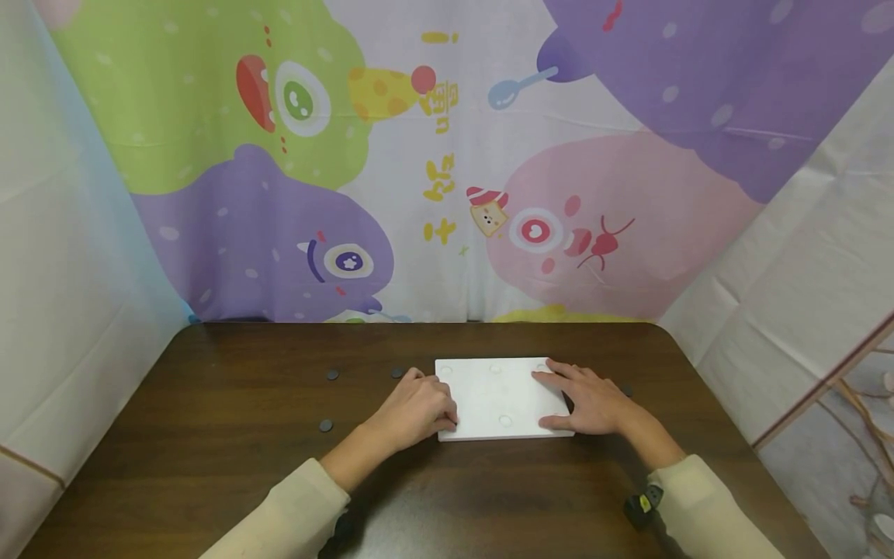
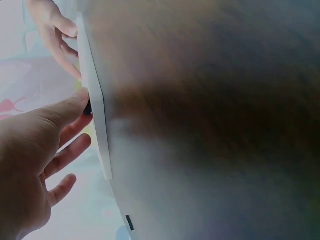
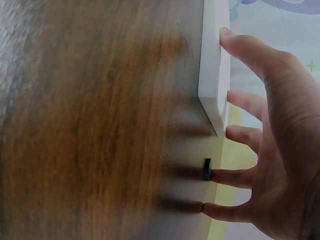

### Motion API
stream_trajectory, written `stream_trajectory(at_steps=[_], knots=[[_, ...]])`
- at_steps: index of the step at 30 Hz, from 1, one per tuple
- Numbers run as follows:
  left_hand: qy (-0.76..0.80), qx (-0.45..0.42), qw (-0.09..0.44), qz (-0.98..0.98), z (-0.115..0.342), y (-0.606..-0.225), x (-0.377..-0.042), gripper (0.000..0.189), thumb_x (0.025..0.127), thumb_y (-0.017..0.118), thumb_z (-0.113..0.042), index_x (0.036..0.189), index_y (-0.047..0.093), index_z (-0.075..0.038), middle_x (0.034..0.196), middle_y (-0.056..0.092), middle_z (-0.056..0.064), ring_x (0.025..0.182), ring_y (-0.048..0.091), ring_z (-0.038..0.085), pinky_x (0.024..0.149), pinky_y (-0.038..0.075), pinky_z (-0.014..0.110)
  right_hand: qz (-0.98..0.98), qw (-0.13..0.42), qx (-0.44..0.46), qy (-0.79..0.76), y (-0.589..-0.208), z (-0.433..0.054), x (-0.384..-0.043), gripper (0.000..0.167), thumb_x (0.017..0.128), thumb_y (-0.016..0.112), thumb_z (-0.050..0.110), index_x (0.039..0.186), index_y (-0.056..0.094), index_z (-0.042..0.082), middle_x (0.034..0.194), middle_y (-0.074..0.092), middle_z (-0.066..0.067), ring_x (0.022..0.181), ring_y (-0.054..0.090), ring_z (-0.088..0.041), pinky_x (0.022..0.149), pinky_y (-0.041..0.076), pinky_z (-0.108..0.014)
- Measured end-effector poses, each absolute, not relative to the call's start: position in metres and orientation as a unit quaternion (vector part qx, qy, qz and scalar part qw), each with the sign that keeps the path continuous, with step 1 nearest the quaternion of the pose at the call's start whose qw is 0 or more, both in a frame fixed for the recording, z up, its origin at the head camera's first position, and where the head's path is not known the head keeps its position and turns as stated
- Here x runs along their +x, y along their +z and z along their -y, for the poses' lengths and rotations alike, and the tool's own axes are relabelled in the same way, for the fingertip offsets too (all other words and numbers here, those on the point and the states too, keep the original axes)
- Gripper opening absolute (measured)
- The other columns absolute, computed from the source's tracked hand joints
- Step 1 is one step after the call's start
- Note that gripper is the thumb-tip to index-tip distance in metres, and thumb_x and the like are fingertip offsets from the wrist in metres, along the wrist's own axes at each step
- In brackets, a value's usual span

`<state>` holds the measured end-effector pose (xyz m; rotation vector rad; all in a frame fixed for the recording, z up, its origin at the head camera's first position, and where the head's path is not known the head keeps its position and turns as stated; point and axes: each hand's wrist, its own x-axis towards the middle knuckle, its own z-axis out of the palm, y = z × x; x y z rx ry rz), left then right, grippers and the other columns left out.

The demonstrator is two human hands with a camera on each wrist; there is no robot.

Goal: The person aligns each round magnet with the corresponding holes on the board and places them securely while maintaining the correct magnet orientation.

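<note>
A white rectangular board (image 1: 482, 400) with several shallow round recesses lies flat on the brown table. At its left side, my left hand (image 1: 417, 405) pinches a small dark disc (image 2: 88, 108) between thumb and index finger, close over the board's near-left corner. The hand mostly hides this disc in the head view. My right hand (image 1: 590, 400) is spread over the board's right end, its thumb and foremost fingers resting on the top face. Its other fingers reach past the edge, one of them right at another dark disc (image 3: 207, 170).
To the left of the board lie loose dark discs: one (image 1: 332, 375) toward the back, one (image 1: 396, 373) near my left hand, and one (image 1: 325, 426) closer to me. Behind the table (image 1: 230, 466) hangs a cartoon-printed curtain (image 1: 447, 272).
</note>
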<state>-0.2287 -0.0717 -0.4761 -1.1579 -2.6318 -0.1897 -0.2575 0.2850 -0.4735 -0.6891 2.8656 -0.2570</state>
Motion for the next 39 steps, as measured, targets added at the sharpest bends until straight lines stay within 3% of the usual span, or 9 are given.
stream_trajectory(at_steps=[39], knots=[[-0.077,-0.396,0.125,0.907,0.0744,-0.4791,-0.2292,0.008,0.094,0.093,-0.027,0.088,0.089,-0.029,0.087,0.078,-0.012,0.081,0.070,0.004,0.083,0.048,0.035,-0.965,0.097,-0.228,-0.090,-0.4728,-0.2849,-0.2569,0.094,0.095,0.078,0.072,0.172,0.048,0.027,0.184,0.038,-0.017,0.160,0.044,-0.061,0.112,0.041,-0.091]])
